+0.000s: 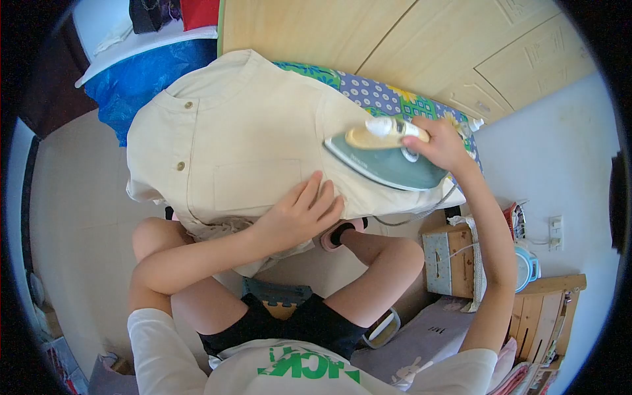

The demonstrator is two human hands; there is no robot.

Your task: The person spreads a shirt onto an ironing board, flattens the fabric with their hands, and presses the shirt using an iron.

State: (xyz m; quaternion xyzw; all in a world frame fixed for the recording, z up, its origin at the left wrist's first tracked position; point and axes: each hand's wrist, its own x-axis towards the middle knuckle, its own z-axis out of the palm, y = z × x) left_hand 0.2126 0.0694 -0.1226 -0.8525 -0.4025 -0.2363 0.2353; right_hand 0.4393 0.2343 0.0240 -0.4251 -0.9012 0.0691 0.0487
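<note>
A cream buttoned shirt [257,125] lies spread over a patterned ironing board [372,92], its front hem hanging down toward my knees. My right hand [442,143] is wrapped round the handle of a clothes iron [388,164], whose teal body rests on the right part of the cloth, tip pointing left. My left hand [308,207] lies on the shirt near its front edge, fingers spread, left of the iron and just below a pocket outline. The iron's grey cord [421,214] loops down past the board's near edge.
Wooden cabinet doors [316,33] stand behind the board. At the left is a blue plastic cover [151,72] under a white surface. To the right are a small wooden cabinet [454,260], a wall socket [556,232] and a light blue container [525,268].
</note>
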